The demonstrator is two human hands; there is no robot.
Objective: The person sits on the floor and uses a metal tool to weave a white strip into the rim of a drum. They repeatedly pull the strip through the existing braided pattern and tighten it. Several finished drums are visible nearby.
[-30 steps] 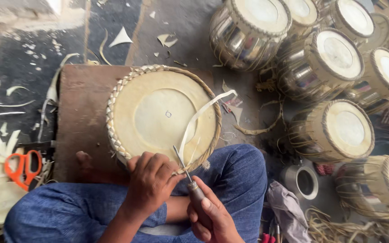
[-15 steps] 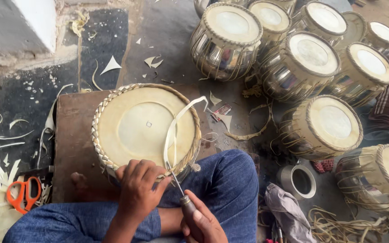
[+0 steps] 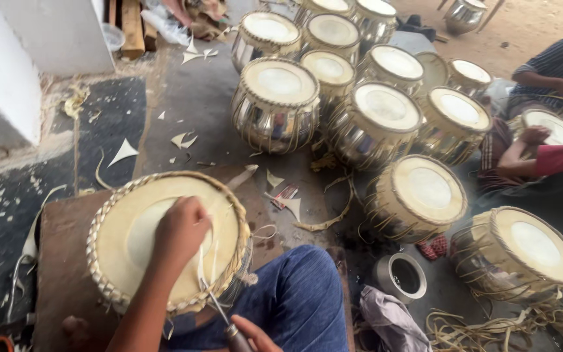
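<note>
A drum (image 3: 131, 228) with a pale skin head and a braided rim rests on a brown wooden board (image 3: 60, 261) in front of my knees. My left hand (image 3: 180, 228) lies on the drumhead with its fingers curled, pinching a pale strip. My right hand (image 3: 252, 336) shows only partly at the bottom edge, gripping the handle of a thin metal tool (image 3: 213, 303) whose tip meets the drum's near rim. My blue trouser leg (image 3: 294, 300) lies beside the drum.
Several shiny metal drums (image 3: 275, 104) with pale heads crowd the floor ahead and to the right. Other people (image 3: 548, 65) sit at the far right working on drums. A small metal cup (image 3: 402, 277), a cloth, loose strips and scraps lie around. A white wall stands at left.
The view has tilted up and away, showing more drums and the people at right. My left hand has moved from the near rim onto the drumhead. The long curved strip no longer arcs above it.
</note>
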